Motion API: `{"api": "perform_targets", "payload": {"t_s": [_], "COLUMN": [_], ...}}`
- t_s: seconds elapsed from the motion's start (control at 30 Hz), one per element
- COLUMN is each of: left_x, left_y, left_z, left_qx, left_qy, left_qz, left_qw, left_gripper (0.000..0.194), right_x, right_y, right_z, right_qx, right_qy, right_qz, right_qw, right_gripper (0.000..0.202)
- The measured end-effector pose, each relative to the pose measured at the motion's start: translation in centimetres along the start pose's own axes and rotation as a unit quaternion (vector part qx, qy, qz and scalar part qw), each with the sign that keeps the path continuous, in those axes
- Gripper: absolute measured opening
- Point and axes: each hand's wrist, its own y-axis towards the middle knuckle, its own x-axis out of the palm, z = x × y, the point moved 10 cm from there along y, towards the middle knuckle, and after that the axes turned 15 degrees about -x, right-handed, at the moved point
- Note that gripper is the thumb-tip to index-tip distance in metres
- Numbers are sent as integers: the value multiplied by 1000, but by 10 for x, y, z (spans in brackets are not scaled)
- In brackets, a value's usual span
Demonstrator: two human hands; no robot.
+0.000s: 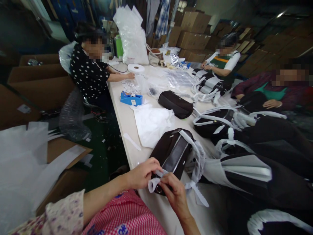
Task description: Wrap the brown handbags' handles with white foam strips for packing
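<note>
A dark brown bag with a black front panel lies on the table right before me. Both of my hands work at its near end, close to a metal ring. My left hand pinches a white wrapping strip, part of which is curled into a loop. Against the same strip, my right hand has its thumb and fingers closed; the exact grip is partly hidden. The bag's handle is wrapped in white material and arches along its right side.
Beyond the bag lie a white sheet, another dark bag and a blue tape dispenser. Wrapped bags crowd the right side. A co-worker stands at the left edge; two more sit across and right. Cartons stand left.
</note>
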Motion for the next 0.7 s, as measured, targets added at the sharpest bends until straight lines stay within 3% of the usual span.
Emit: {"api": "perform_targets", "payload": {"t_s": [0.07, 0.13, 0.27, 0.43, 0.5, 0.57, 0.63, 0.7], "left_x": [11, 10, -8, -15, -13, -11, -10, -11], "left_y": [-11, -14, -10, -7, -6, -6, -6, -7], "left_z": [6, 3, -24, -49, -50, -48, -47, -47], "left_qx": [36, 26, -88, -202, -204, -189, -175, -168], "left_qy": [32, 20, -31, -99, -110, -116, -119, -118], "left_qz": [-41, -8, 135, 172, 158, 142, 139, 141], "left_qw": [998, 999, 986, 959, 960, 965, 968, 969], "left_gripper": [25, 16, 12, 3, 5, 7, 10, 11], "right_x": [0, 0, -4, 8, 3, -12, -21, -17], "right_y": [1, 2, 0, -12, -17, -22, -27, -25], "right_z": [-1, -2, -8, -24, -20, -6, 12, 22], "right_qx": [-7, -13, -46, -96, -60, 21, 108, 151], "right_qy": [-2, -5, -40, -83, -50, 0, 59, 109], "right_qz": [1, 2, 36, 12, 37, 117, 172, 156], "right_qw": [1000, 1000, 998, 992, 996, 993, 977, 970], "right_gripper": [17, 15, 11, 15, 13, 12, 23, 38]}}
